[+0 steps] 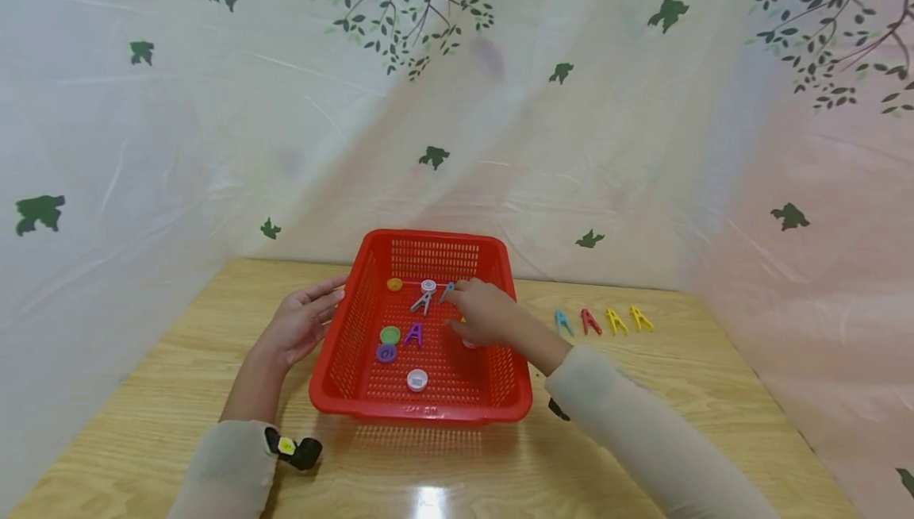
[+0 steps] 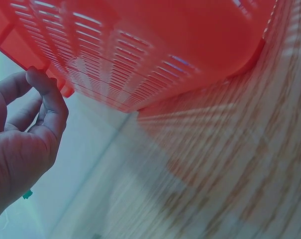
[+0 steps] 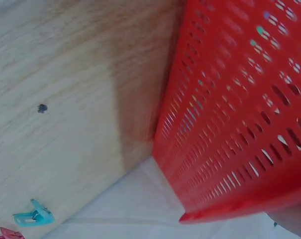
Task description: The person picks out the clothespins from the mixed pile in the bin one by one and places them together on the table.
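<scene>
A red plastic basket (image 1: 421,408) stands on the table, holding several bottle caps and clothespins. My right hand (image 1: 487,314) reaches in over its right side, thumb spread from the fingers. Its fingertips are right at a blue clothespin (image 1: 447,291); a pink and a yellow item lie partly hidden under the palm. A grey clothespin (image 1: 423,302) and a white cap (image 1: 428,286) lie just left of it. Nearer the front are a purple clothespin (image 1: 413,334), a green cap (image 1: 389,335) and a purple cap (image 1: 385,353). My left hand (image 2: 28,129) rests its bent fingertips against the basket's left rim.
Right of the basket, a blue clothespin (image 1: 563,321), a red clothespin (image 1: 590,321) and two yellow ones (image 1: 616,321) lie in a row on the wooden table (image 1: 643,400). Inside the basket are also an orange cap (image 1: 394,285) and a white cap (image 1: 417,379). A leaf-patterned sheet hangs behind.
</scene>
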### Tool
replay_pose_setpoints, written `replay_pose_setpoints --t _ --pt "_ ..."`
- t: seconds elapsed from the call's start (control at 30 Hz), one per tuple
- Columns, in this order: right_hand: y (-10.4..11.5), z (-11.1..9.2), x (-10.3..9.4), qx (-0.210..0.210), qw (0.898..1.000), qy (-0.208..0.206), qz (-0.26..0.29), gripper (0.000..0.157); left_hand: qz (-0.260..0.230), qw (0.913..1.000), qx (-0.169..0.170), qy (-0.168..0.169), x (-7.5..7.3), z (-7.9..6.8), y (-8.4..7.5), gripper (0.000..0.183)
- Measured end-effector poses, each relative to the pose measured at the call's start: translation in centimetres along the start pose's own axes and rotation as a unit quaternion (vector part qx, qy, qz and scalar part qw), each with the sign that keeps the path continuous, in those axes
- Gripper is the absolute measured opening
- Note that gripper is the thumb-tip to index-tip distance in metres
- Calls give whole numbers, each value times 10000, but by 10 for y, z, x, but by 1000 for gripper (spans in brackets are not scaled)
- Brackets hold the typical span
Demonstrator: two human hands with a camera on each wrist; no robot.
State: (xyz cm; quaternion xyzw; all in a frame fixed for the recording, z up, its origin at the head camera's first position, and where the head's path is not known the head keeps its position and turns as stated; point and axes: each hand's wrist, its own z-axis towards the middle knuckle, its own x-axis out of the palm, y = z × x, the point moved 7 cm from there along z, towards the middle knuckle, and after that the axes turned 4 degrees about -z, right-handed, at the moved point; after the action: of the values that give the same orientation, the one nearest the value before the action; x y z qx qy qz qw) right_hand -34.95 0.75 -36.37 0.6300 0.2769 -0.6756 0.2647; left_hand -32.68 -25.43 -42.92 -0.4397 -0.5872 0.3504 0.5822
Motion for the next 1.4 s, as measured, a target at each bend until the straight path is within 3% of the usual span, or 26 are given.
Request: replay_pose_setpoints --t 0.17,0.5,1.13,1.27,1.4 --pt "9 3 17 -407 9987 260 -160 42 42 10000 -27 -13 0 0 1 58" --pt "16 8 37 -594 9940 883 -245 52 147 9999 -31 -33 2 -1 1 57" --pt "29 4 52 -1215 9795 1563 -377 76 87 10000 -16 -12 1 0 -3 56" --pt "30 3 53 -1224 9777 1677 -313 74 96 9999 -27 -24 0 -1 -2 56" --pt "30 3 51 -1310 9777 1609 -316 61 117 9999 -46 -55 0 0 -2 55"
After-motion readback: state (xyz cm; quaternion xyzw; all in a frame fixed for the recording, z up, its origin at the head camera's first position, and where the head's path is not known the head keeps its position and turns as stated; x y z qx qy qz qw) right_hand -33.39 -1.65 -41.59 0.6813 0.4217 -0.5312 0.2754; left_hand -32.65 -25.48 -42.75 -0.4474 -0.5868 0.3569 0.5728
